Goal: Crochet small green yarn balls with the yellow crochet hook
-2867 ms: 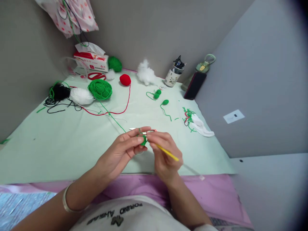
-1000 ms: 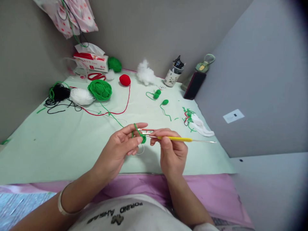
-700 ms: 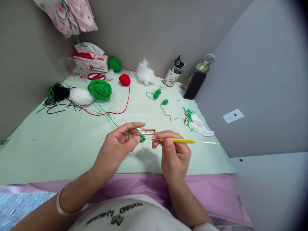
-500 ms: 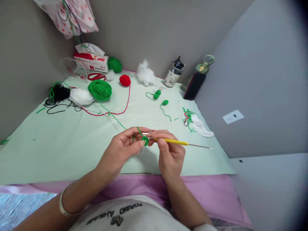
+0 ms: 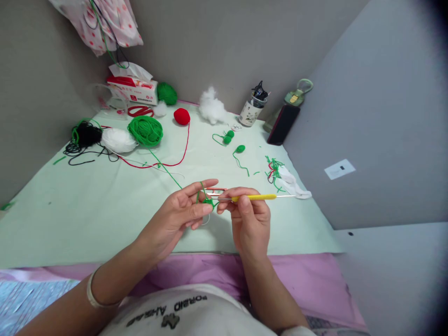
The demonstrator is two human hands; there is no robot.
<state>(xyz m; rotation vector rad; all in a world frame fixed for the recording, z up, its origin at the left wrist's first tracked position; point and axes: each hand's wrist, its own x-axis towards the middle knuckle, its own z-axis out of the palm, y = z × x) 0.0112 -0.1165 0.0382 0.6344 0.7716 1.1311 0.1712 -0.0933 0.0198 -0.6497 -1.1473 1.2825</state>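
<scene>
My left hand [image 5: 177, 217] pinches a small green crochet piece [image 5: 209, 201], with the green strand looped over its forefinger and running back to the green yarn ball [image 5: 145, 130]. My right hand [image 5: 249, 219] is closed on a yellow-handled crochet hook [image 5: 254, 198] that lies nearly level, its tip in the green piece. Both hands hover just above the pale green table cover [image 5: 87, 210], near its front edge. Small red-handled snips [image 5: 216, 190] lie on the cover right behind my fingers.
At the back left lie black yarn [image 5: 86, 134], white yarn [image 5: 118, 140], a red ball [image 5: 182, 116], a second green ball [image 5: 167, 93] and a tissue box [image 5: 133, 89]. White stuffing [image 5: 212, 108], a pen cup [image 5: 252, 110], a dark phone [image 5: 283, 124], small green pieces [image 5: 228, 137] and yarn scraps [image 5: 276, 171] sit towards the right.
My right hand swung the hook from pointing towards me to lying level, handle out to the right, then worked it in and out of the green piece. The left hand kept its pinch.
</scene>
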